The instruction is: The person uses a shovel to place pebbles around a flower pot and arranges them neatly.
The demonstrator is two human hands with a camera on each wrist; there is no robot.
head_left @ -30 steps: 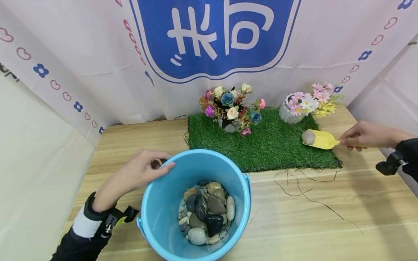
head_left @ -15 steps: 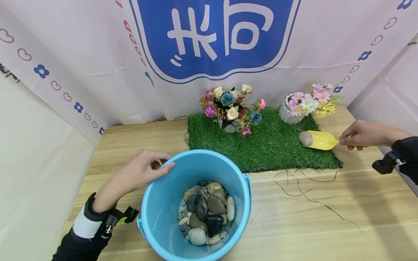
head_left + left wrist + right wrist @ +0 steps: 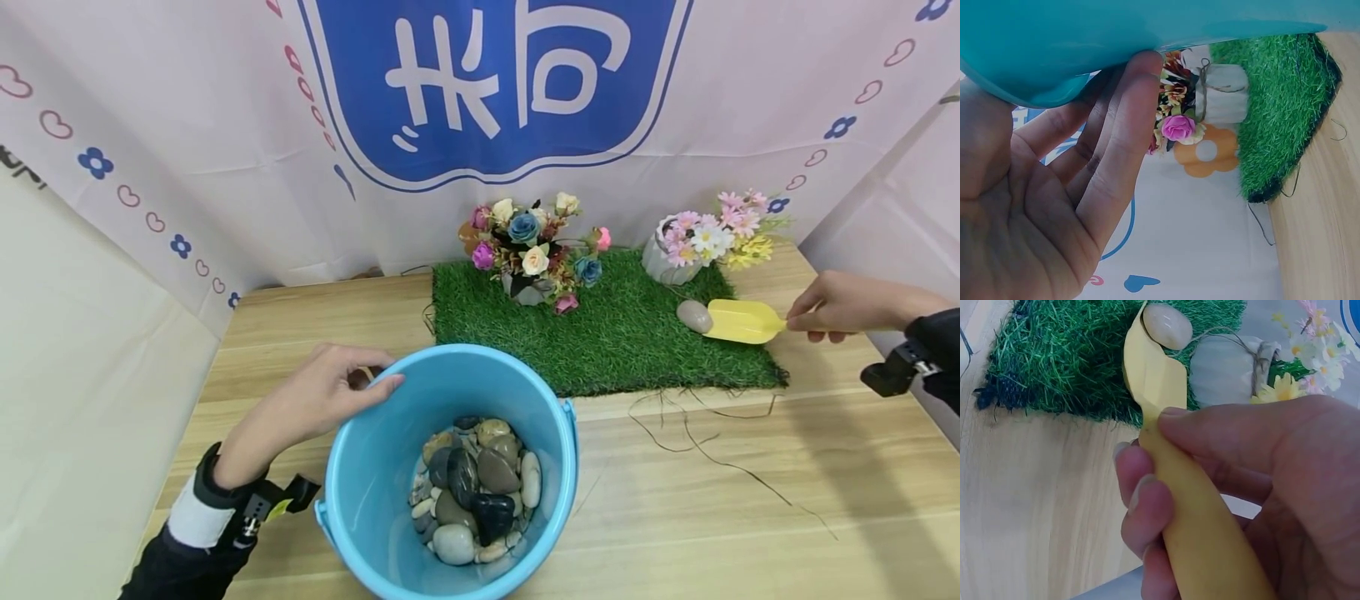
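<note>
Stone point(image 3: 694, 317) sits at the lip of the scoop point(image 3: 744, 322), turf point(image 3: 607, 333) beneath, so a low, gentle tilt seems best, right grip point(image 3: 843, 305) pinching the scoop, left grip point(image 3: 330, 386) the bucket point(image 3: 375, 500).

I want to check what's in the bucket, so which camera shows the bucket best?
The head view: it looks into the bucket, showing its rim and the stones inside. The left wrist view shows only part of its side and rim; the right wrist view doesn't show it.
</note>
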